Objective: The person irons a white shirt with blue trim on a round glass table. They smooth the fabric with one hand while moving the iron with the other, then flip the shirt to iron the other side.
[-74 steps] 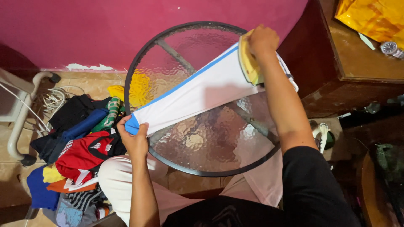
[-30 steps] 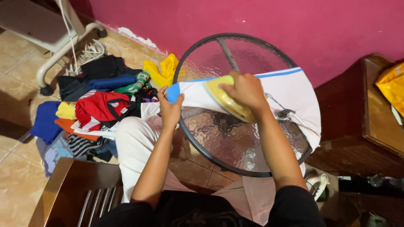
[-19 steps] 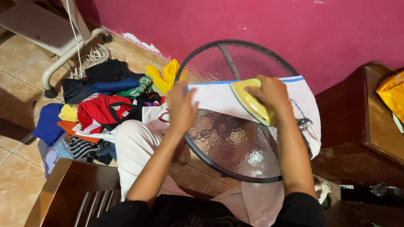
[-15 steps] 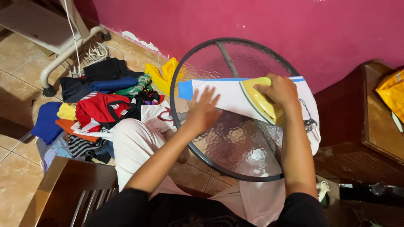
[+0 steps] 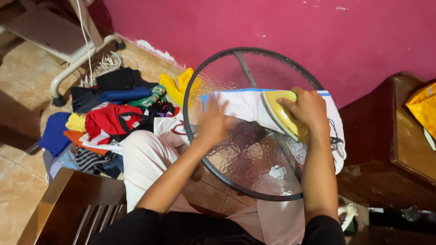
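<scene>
From the head camera, your right hand (image 5: pixel 309 111) is wrapped around the top of the yellow clothes iron (image 5: pixel 282 115), fingers curled over its handle, with the soleplate resting on the white garment (image 5: pixel 247 105). That garment, edged in blue, lies across the far half of the round glass table (image 5: pixel 254 193), and its right end droops over the rim toward the dark wooden cabinet (image 5: pixel 399 149).

Your left hand (image 5: pixel 212 121) is blurred in this view; it looks flat and spread, palm down at the garment's left end, though you cannot be sure it actually touches the cloth.

To your left, a pile of clothes (image 5: pixel 106 120) in red, blue, black and yellow sits on the tiled floor, touching your pale trouser leg (image 5: pixel 145 163). A wooden chair (image 5: pixel 77 208) is at the lower left, and a white metal frame (image 5: pixel 72 54) with a cord stands by the pink wall (image 5: pixel 272 27). A yellow bag (image 5: pixel 422 109) lies on the cabinet.

What could go wrong from here:
- Your left hand is close in front of the iron's tip; sliding the iron leftward could bring it against your fingers.
- The textured glass gives the cloth little padding or grip, so the garment could bunch under the iron and take a crease.
- The hanging end could drag the garment off the rim if the smoothing hand lifts.
- Letting the iron sit in one spot risks scorching the white fabric.
</scene>
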